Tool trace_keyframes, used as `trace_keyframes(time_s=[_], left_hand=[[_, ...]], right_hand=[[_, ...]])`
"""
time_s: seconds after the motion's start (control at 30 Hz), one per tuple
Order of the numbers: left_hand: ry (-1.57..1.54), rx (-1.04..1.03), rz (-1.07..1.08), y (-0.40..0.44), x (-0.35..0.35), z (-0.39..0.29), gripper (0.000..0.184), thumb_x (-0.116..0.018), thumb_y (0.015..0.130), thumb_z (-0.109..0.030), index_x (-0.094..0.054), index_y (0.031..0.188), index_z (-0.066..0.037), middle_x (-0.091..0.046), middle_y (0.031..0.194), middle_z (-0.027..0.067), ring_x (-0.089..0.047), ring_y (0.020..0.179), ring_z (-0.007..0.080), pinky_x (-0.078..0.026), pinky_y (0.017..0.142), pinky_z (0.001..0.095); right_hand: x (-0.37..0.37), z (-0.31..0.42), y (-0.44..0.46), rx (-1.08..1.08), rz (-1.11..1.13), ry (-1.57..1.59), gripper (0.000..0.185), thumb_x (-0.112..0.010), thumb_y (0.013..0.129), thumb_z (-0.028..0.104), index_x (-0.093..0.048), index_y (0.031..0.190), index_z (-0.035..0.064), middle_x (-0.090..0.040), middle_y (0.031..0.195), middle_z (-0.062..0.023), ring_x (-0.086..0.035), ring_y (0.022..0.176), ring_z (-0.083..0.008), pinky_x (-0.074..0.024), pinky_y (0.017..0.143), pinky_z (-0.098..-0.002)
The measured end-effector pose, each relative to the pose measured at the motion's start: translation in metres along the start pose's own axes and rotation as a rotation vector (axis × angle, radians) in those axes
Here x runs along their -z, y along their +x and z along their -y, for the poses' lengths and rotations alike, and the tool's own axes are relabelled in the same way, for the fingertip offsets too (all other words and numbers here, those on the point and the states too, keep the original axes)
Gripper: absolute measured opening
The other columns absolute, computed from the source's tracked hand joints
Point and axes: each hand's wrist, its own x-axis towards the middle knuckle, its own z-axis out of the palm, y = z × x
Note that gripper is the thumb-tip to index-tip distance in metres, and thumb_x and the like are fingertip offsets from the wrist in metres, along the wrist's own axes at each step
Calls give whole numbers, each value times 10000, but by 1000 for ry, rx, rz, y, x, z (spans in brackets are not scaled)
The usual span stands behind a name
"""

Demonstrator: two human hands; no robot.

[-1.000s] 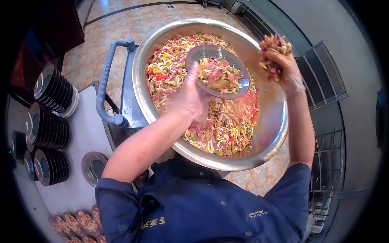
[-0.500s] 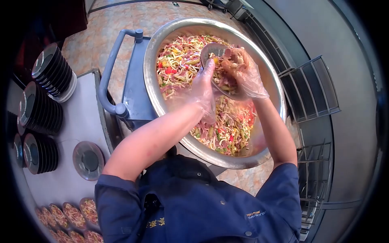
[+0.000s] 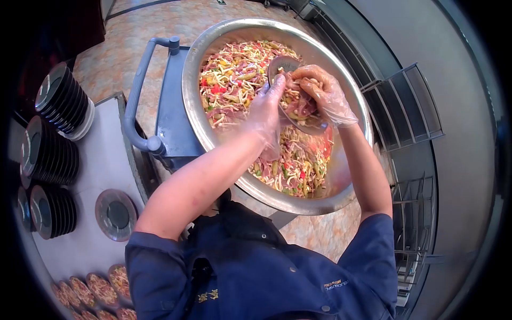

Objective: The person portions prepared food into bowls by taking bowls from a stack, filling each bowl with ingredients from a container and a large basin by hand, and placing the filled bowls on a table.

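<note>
A dark round plate [image 3: 288,64] is tilted over the big steel bowl [image 3: 193,96], with a pile of the food mix on it. My left hand [image 3: 264,109], in a clear plastic glove, grips the plate's left edge with the thumb over the rim. The gloved right hand [image 3: 326,95] curls its fingers around meat slices [image 3: 302,105] on the plate. Below, the bowl holds a mix [image 3: 234,72] of meat strips, pale noodle-like strands and red, yellow and green vegetable pieces.
The bowl stands on a blue-grey cart [image 3: 173,106] with a handle. Stacks of dark plates [image 3: 48,154] and one single plate [image 3: 116,215] are on the left table [image 3: 101,160], with filled plates [image 3: 101,288] at its near end. Metal racks [image 3: 408,109] line the right wall.
My right hand has turned and its fingers have come down onto the plate, leaving more of the meat slices in view. My left hand keeps hold of the plate.
</note>
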Motion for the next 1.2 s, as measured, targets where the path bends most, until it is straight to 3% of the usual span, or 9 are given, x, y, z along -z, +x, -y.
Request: trace_keyframes(time_s=[0.37,0.5,0.63,0.7,0.77,0.83,0.93,1.03,1.2], left_hand=[[-89,179,-20,-16,-12,-10,649,-640,977,-553,-478,1470,-162,-603,1364,105,-656,1163,269,-599,955,489],[-41,161,61,-30,-16,-12,714,-535,981,-669,-413,1521,-218,-562,1436,135,-531,1357,315,-369,1191,547],[-113,-1,152,-56,-24,-12,562,-635,964,-598,-458,1288,-174,-494,1400,134,-548,1269,318,-436,1124,627],[-139,-42,21,-76,-33,-10,586,-598,991,-584,-472,1349,-138,-509,1425,146,-549,1303,325,-438,1141,609],[-158,-64,91,-93,-31,-9,656,-565,1012,-572,-457,1447,-92,-527,1453,159,-550,1330,327,-453,1146,563],[-66,-140,82,-113,-35,-3,495,-596,986,-610,-448,1289,-248,-598,1304,87,-664,1131,401,-466,1048,635],[-25,-251,-123,-153,-61,15,701,-547,1029,-555,-425,1513,-62,-532,1475,170,-555,1334,326,-465,1140,518],[-69,-333,-178,-177,-63,39,708,-546,1030,-556,-423,1516,-57,-530,1478,168,-549,1341,321,-464,1141,510],[-101,-444,-252,-217,-63,78,713,-548,1029,-558,-419,1522,-60,-520,1491,158,-534,1358,300,-435,1164,487]], right_hand=[[45,26,-18,-216,-135,424,173,-786,921,131,-743,1043,17,-713,1123,-50,-651,1051,-140,-526,962,-288],[95,31,-30,-144,-315,330,240,-727,978,220,-731,1110,20,-727,1106,-74,-663,1021,-142,-538,950,-293],[140,-22,-54,-76,-288,584,222,-705,986,208,-711,1099,17,-720,1077,-86,-672,993,-163,-540,949,-307],[139,-75,-65,-231,-224,771,214,-688,995,189,-706,1148,42,-721,1098,-71,-674,1035,-158,-543,970,-325],[99,-85,-85,-371,113,215,265,-690,985,168,-690,1230,65,-723,1165,-76,-663,1114,-187,-528,1009,-356],[55,-99,-115,-178,565,148,382,-692,961,144,-647,1330,58,-681,1351,-109,-595,1281,-283,-476,1101,-442],[5,-101,-147,405,347,-216,387,-713,926,110,-659,1301,33,-689,1322,-151,-623,1241,-303,-491,1071,-445],[18,-100,-132,294,487,-340,354,-763,876,92,-690,1207,-12,-731,1119,-222,-710,1059,-285,-551,933,-450],[66,-90,-97,-151,694,1,175,-730,864,-52,-731,1031,-1,-734,846,-79,-708,758,-127,-604,656,-307]])
